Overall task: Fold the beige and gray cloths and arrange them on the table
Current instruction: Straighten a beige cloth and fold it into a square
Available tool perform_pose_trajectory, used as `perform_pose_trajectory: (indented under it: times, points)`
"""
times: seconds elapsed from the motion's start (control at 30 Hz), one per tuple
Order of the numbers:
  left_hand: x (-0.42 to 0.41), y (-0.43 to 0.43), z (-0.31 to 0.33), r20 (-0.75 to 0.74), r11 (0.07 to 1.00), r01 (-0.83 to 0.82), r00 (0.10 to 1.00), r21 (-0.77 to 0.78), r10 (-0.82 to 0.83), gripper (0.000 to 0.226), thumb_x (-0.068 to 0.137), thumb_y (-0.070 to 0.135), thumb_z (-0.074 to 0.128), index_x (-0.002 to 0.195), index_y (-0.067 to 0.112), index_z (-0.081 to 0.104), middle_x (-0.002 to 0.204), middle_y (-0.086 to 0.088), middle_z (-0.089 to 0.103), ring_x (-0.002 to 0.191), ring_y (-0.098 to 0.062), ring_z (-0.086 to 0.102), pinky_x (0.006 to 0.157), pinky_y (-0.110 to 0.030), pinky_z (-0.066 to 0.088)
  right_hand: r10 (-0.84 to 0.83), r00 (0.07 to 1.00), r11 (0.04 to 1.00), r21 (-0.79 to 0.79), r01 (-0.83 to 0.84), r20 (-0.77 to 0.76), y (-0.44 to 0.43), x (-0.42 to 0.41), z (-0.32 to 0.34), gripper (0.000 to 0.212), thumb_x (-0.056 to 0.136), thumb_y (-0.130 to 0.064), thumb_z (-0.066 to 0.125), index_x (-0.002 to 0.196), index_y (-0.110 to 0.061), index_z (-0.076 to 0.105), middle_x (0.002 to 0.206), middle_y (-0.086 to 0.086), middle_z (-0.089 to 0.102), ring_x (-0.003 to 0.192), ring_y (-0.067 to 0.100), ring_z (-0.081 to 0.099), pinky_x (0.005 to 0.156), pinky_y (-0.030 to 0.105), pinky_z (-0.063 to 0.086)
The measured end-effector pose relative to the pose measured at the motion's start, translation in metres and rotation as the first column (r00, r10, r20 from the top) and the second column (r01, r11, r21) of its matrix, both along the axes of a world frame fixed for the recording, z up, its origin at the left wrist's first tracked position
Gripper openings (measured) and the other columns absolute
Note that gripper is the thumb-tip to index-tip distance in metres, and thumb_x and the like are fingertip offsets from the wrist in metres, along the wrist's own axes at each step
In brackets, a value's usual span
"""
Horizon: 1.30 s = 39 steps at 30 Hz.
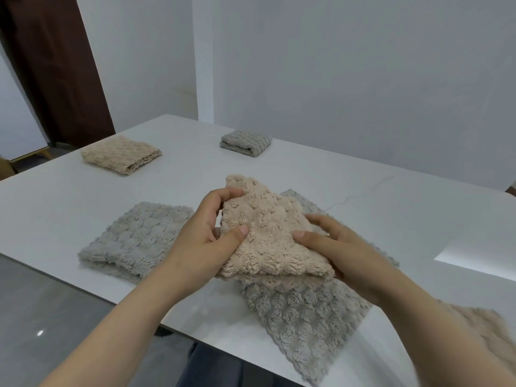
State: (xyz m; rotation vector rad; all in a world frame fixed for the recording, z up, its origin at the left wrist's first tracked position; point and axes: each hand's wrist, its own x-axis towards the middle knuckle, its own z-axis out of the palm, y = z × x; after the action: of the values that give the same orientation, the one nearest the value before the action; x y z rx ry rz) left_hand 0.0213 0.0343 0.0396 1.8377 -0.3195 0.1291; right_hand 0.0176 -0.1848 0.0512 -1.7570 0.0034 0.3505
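A fluffy beige cloth [268, 233] is held partly folded above the white table [391, 208]. My left hand [206, 227] grips its left edge, thumb on top and fingers curled round its far corner. My right hand [340, 247] grips its right side, thumb on top and fingers underneath. Under it an unfolded gray cloth [304, 317] lies spread toward the near edge. A second gray cloth [136, 236] lies flat to the left. A folded beige cloth [121, 157] and a folded gray cloth [245, 142] sit far back.
Another beige cloth [485, 333] lies at the table's near right, partly hidden by my right forearm. The table's near edge [83, 289] runs diagonally, with gray floor [42, 317] below. A white wall stands behind and a dark brown door [53, 65] at the far left.
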Motion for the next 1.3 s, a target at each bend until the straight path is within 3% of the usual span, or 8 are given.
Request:
perform_pose_trajectory:
  times: [0.1, 0.23, 0.37, 0.53, 0.7, 0.87, 1.1, 1.3]
  points:
    - [0.012, -0.006, -0.004, -0.021, 0.999, 0.021, 1.0, 0.026, -0.02, 0.043, 0.09, 0.018, 0.059, 0.119, 0.044, 0.041, 0.115, 0.017, 0.054, 0.059, -0.018, 0.045, 0.055, -0.027, 0.041, -0.013, 0.982, 0.982, -0.181, 0.048, 0.188, -0.014, 0.006, 0.003, 0.061, 0.087, -0.035, 0.066, 0.137, -0.044, 0.033, 0.054, -0.011, 0.049, 0.048, 0.003, 0.048, 0.05, 0.012, 0.039]
    - [0.03, -0.027, -0.007, -0.036, 0.993, 0.068, 0.997, 0.091, -0.065, 0.033, 0.09, 0.021, 0.06, 0.11, 0.044, 0.048, 0.117, 0.019, 0.054, 0.054, -0.017, 0.043, 0.055, -0.023, 0.043, 0.135, 0.943, 0.934, -0.358, -0.018, 0.305, -0.039, 0.012, 0.003, 0.043, 0.094, -0.032, 0.057, 0.128, -0.053, 0.039, 0.06, -0.009, 0.042, 0.052, 0.006, 0.044, 0.058, 0.019, 0.042]
    - [0.051, -0.052, -0.013, -0.071, 0.982, 0.113, 0.992, 0.149, -0.103, 0.024, 0.088, 0.027, 0.062, 0.106, 0.042, 0.058, 0.113, 0.017, 0.057, 0.052, -0.008, 0.041, 0.05, -0.01, 0.035, 0.144, 0.941, 0.935, -0.353, -0.028, 0.307, -0.064, 0.026, 0.002, 0.024, 0.097, -0.023, 0.053, 0.105, -0.041, 0.066, 0.058, -0.013, 0.044, 0.052, 0.004, 0.042, 0.054, 0.014, 0.04]
    - [0.087, -0.088, -0.013, -0.093, 0.949, 0.179, 0.983, 0.261, -0.16, 0.038, 0.086, 0.032, 0.064, 0.122, 0.04, 0.053, 0.111, 0.017, 0.05, 0.066, 0.005, 0.046, 0.062, -0.014, 0.036, 0.079, 0.965, 0.934, -0.357, 0.016, 0.25, -0.099, 0.051, -0.004, 0.018, 0.092, -0.031, 0.06, 0.105, -0.042, 0.066, 0.065, -0.017, 0.052, 0.058, 0.008, 0.053, 0.06, 0.017, 0.043]
    - [0.137, -0.131, -0.011, -0.103, 0.912, 0.244, 0.97, 0.331, -0.222, 0.047, 0.083, 0.033, 0.068, 0.127, 0.037, 0.052, 0.111, 0.01, 0.053, 0.071, 0.002, 0.049, 0.064, -0.015, 0.037, 0.014, 0.96, 0.882, -0.456, 0.12, 0.278, -0.133, 0.084, -0.01, 0.026, 0.085, -0.039, 0.066, 0.11, -0.044, 0.061, 0.108, -0.019, 0.063, 0.084, 0.011, 0.067, 0.079, 0.03, 0.056]
    - [0.184, -0.18, -0.016, -0.085, 0.921, 0.247, 0.969, 0.302, -0.232, 0.04, 0.084, 0.028, 0.068, 0.122, 0.031, 0.056, 0.124, 0.014, 0.054, 0.078, -0.009, 0.062, 0.076, -0.028, 0.053, -0.06, 0.94, 0.807, -0.538, 0.243, 0.335, -0.166, 0.123, -0.016, 0.027, 0.088, -0.034, 0.063, 0.115, -0.036, 0.058, 0.097, -0.021, 0.055, 0.074, 0.001, 0.056, 0.066, 0.019, 0.044]
    - [0.25, -0.243, -0.028, -0.067, 0.905, 0.217, 0.976, 0.366, -0.207, 0.039, 0.087, 0.022, 0.064, 0.125, 0.021, 0.056, 0.125, 0.004, 0.056, 0.1, -0.016, 0.061, 0.094, -0.034, 0.049, -0.133, 0.914, 0.724, -0.593, 0.353, 0.383, -0.208, 0.19, -0.031, 0.035, 0.087, -0.025, 0.061, 0.122, -0.024, 0.057, 0.097, 0.006, 0.065, 0.08, 0.019, 0.061, 0.071, 0.029, 0.047]
    - [0.298, -0.286, -0.038, -0.058, 0.906, 0.185, 0.983, 0.38, -0.176, 0.037, 0.088, 0.017, 0.061, 0.124, 0.017, 0.058, 0.125, 0.001, 0.058, 0.106, -0.02, 0.059, 0.097, -0.036, 0.047, -0.145, 0.899, 0.675, -0.623, 0.395, 0.412, -0.244, 0.239, -0.038, 0.038, 0.086, -0.021, 0.06, 0.124, -0.019, 0.057, 0.096, 0.008, 0.061, 0.069, 0.012, 0.054, 0.06, 0.018, 0.04]
